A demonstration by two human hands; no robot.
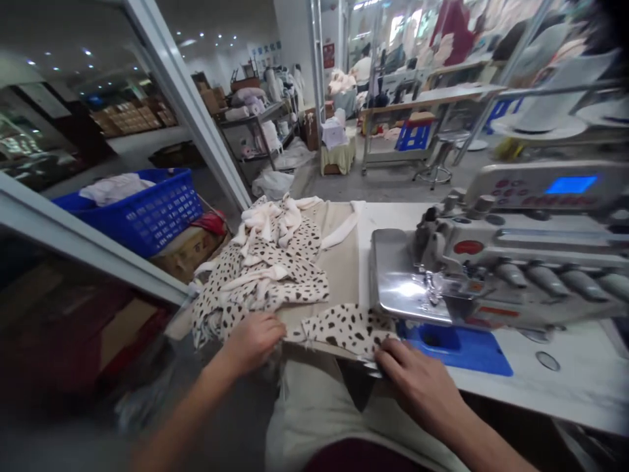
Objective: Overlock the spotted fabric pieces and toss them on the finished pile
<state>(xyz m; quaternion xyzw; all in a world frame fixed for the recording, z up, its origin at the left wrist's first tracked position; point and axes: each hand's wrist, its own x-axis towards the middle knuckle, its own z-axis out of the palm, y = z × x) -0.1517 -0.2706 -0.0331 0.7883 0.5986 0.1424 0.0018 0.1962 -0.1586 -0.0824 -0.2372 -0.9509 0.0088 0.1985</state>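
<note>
Plainly, spotted cloth (pixel 348 329) lies between left fingers (pixel 270 327) and right fingers (pixel 392 354).

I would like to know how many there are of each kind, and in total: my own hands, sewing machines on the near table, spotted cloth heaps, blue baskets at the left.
Left hand and right hand: 2
Machine: 1
Heap, its pieces too tangled to count: 1
Basket: 1
Total: 5

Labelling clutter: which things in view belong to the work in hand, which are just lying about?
Likely in the work:
- spotted piece at the right hand
- spotted pile by the left hand
- sewing machine

Likely just about:
- blue basket
- cardboard box
- blue stool
</note>
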